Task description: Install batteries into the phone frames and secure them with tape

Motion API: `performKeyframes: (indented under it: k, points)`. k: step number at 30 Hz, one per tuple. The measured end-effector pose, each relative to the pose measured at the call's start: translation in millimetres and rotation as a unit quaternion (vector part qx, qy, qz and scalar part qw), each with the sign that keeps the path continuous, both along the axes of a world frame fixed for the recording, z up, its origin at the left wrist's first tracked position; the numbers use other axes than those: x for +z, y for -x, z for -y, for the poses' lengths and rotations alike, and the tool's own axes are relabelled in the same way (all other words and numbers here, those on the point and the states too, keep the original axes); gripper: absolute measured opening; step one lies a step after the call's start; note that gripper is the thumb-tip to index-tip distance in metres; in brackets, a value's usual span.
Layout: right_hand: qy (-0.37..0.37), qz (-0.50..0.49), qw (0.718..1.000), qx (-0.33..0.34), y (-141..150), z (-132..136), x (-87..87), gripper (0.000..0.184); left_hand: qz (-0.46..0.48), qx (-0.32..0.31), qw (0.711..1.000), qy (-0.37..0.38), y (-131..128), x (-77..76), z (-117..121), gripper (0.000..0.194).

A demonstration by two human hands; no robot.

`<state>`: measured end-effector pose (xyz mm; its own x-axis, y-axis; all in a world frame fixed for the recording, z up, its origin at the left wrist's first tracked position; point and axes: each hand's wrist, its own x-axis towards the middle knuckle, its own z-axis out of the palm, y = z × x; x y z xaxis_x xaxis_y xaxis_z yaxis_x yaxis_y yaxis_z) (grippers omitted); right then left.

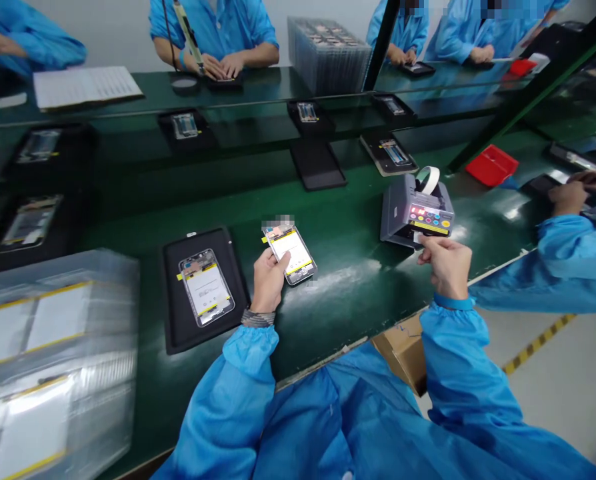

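My left hand (pixel 269 280) grips an open phone body (pixel 294 253) by its left side, thumb across the white battery that fills its middle. At the front of a grey tape dispenser (pixel 418 210), my right hand (pixel 447 261) pinches a small piece of pale tape (pixel 418 237) at the outlet. A white tape roll (pixel 428 180) sits on top of the machine, above lit digits and coloured buttons. Left of my left hand, a second phone body (pixel 207 288) with a white battery lies in a black tray (pixel 171 320).
Clear plastic trays (pixel 113 333) holding white batteries are stacked at the near left. Behind the bench, a shelf (pixel 248 127) carries black trays with phone bodies. A red bin (pixel 492 165) stands right of the dispenser, near a co-worker's hand (pixel 568 197). Other people work across the bench.
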<state>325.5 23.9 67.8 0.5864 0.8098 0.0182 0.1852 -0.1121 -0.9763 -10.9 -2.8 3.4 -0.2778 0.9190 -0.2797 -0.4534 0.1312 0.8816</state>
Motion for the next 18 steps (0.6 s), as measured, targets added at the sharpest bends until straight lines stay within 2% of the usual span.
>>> performKeyframes:
  k: [6,9,12,15,18]
  points:
    - [-0.027,-0.012,1.000,0.001,-3.5,8.7,4.8,0.024,-0.004,0.000,1.000,-0.011,-2.3,-0.3,-0.6,0.056]
    - [-0.030,-0.030,0.998,0.039,7.8,20.6,3.1,0.023,-0.002,-0.005,1.000,-0.015,-3.3,-0.8,-0.4,0.055]
    - [0.014,-0.053,0.990,0.131,45.2,34.0,-5.3,0.026,-0.007,-0.013,1.000,-0.023,-3.7,-1.8,0.5,0.056]
    - [0.066,-0.065,0.960,0.265,100.0,40.1,-18.4,0.030,-0.014,-0.016,0.999,-0.030,-3.9,-1.9,1.3,0.055]
    - [0.079,-0.064,0.935,0.339,145.7,35.1,-30.6,0.033,-0.009,-0.013,0.999,-0.030,-4.3,-1.8,0.8,0.054]
